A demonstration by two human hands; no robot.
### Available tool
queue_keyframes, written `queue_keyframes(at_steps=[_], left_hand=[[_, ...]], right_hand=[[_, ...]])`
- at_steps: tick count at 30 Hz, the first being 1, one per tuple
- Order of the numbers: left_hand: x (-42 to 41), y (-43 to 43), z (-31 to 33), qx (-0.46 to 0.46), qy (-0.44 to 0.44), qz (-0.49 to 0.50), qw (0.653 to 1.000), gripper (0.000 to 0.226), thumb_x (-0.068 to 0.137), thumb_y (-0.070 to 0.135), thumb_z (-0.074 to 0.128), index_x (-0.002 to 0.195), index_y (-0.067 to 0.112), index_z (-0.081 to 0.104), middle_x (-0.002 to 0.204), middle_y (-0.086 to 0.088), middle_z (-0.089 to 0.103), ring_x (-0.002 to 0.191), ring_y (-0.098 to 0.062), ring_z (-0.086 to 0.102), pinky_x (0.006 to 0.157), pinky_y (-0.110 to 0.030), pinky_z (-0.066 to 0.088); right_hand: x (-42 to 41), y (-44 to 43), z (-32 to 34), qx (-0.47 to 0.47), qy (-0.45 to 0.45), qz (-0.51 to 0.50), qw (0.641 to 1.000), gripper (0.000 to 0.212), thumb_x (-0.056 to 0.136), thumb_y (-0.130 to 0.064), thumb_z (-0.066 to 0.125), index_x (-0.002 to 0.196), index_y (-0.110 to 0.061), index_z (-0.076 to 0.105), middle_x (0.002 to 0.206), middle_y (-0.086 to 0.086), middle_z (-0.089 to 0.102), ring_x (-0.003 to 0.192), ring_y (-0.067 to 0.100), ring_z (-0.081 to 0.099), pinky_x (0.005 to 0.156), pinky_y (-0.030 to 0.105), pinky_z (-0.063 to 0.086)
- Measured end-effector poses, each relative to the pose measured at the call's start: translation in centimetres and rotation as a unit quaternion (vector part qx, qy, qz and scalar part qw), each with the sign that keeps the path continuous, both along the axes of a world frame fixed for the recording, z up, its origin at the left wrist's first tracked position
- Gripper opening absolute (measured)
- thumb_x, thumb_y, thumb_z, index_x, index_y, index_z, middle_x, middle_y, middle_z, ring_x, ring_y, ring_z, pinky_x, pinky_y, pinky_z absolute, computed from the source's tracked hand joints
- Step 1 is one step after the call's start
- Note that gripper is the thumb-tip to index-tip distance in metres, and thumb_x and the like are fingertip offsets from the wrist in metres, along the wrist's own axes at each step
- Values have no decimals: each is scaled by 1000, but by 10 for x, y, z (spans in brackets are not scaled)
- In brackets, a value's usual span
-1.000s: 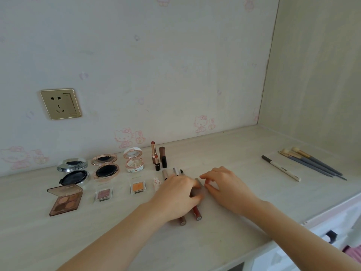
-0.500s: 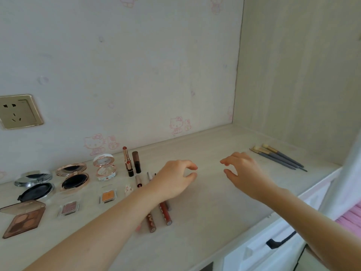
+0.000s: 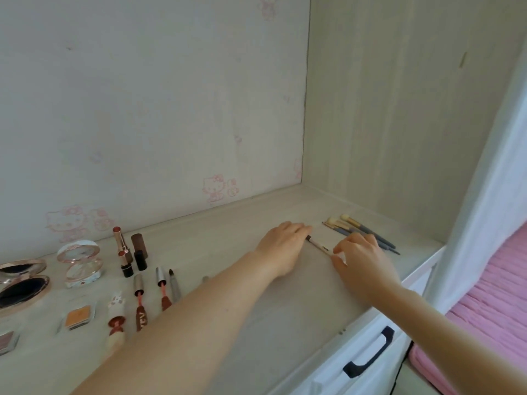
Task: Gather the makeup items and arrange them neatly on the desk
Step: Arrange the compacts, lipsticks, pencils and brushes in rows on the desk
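A white eyeliner pencil (image 3: 319, 245) with a black tip lies on the pale wood desk (image 3: 285, 309), toward the right. My left hand (image 3: 282, 246) reaches across palm down, its straight fingers touching the pencil's black far end. The curled fingers and thumb of my right hand (image 3: 362, 260) pinch the pencil's near end. Just behind my right hand lie several blue-handled makeup brushes (image 3: 368, 230). At the left stand two lipsticks (image 3: 123, 249), a round flowered compact (image 3: 79, 260), lip glosses (image 3: 139, 303) and a small orange eyeshadow pan (image 3: 78, 316). My left forearm partly hides the gloss row.
A rose-gold mirror compact (image 3: 22, 280) sits at the left edge. A wooden side panel (image 3: 399, 109) closes the desk on the right. Below the front edge is a white drawer with a black handle (image 3: 368, 354). A white curtain (image 3: 490, 181) and pink bedding (image 3: 490, 303) lie further right.
Both hands left the lip gloss row and moved right to the white pencil. The view swung right, and the socket and left-hand palettes dropped out of sight.
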State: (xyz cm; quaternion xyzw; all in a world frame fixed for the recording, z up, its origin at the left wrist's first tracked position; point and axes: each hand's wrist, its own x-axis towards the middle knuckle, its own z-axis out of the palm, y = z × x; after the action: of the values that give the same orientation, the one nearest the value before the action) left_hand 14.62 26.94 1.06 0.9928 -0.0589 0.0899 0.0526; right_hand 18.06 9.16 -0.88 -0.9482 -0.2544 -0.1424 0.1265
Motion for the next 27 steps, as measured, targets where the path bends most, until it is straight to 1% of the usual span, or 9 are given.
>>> queue_keyframes(at_steps=[2, 4, 7, 9, 12, 16, 19, 23, 27], left_hand=[[10, -2, -2, 35, 12, 0, 999, 65, 90, -9, 36, 149, 16, 25, 155, -5, 26, 144, -27, 20, 116, -38, 21], [18, -2, -3, 58, 34, 5, 998, 65, 92, -8, 33, 150, 18, 24, 157, -3, 23, 146, -27, 14, 117, -40, 18], [22, 0, -8, 62, 49, 14, 997, 60, 93, -4, 31, 149, 20, 28, 156, -1, 26, 146, -27, 15, 117, -42, 18], [21, 1, -10, 57, 40, 17, 997, 58, 93, -3, 32, 146, 20, 34, 153, -2, 32, 144, -27, 20, 116, -42, 21], [18, 3, -11, 59, 7, 15, 998, 49, 91, 0, 37, 136, 17, 45, 140, -7, 46, 132, -27, 36, 109, -38, 31], [7, 8, -10, 37, 5, 19, 999, 43, 90, 1, 39, 128, 16, 50, 129, -8, 51, 122, -28, 45, 101, -40, 39], [-8, 13, -7, 12, 5, 26, 1000, 37, 87, -3, 38, 115, 16, 52, 117, -8, 52, 111, -30, 49, 89, -42, 45], [-34, 25, -4, 14, 2, 26, 1000, 32, 84, -5, 38, 103, 16, 50, 105, -7, 55, 99, -29, 50, 76, -38, 44], [-58, 42, 2, -19, 2, 43, 999, 22, 87, 3, 46, 99, 19, 56, 104, -7, 57, 96, -29, 55, 79, -37, 46]], right_hand=[[1, -1, -3, 0, -3, 6, 1000, 30, 99, -36, 40, 117, -24, 61, 127, -5, 52, 122, 18, 37, 98, 30, 39], [2, -3, -5, 6, -7, 9, 1000, 30, 99, -35, 40, 116, -24, 61, 125, -6, 53, 121, 17, 39, 98, 30, 39], [4, -4, -6, 15, -10, 12, 1000, 28, 99, -34, 41, 115, -24, 61, 122, -6, 55, 119, 17, 41, 97, 29, 40], [2, -4, -7, 22, -12, 15, 1000, 26, 98, -33, 42, 113, -23, 61, 120, -6, 57, 116, 17, 42, 94, 28, 40], [-2, -2, -6, 29, -11, 21, 999, 24, 97, -31, 44, 111, -23, 61, 118, -6, 57, 113, 16, 44, 92, 26, 40], [-11, 0, -5, 28, -5, 32, 999, 21, 97, -31, 45, 108, -24, 61, 114, -7, 58, 110, 15, 45, 90, 25, 42], [-21, 1, -5, 34, 6, 44, 998, 22, 98, -31, 42, 107, -25, 61, 110, -8, 57, 103, 13, 47, 86, 24, 42], [-33, 4, -5, 63, 24, 51, 996, 21, 99, -30, 43, 106, -27, 63, 107, -12, 58, 100, 9, 47, 81, 22, 42], [-41, 10, 0, 110, 27, 59, 992, 18, 97, -28, 49, 105, -26, 65, 103, -11, 60, 96, 9, 52, 79, 24, 48]])
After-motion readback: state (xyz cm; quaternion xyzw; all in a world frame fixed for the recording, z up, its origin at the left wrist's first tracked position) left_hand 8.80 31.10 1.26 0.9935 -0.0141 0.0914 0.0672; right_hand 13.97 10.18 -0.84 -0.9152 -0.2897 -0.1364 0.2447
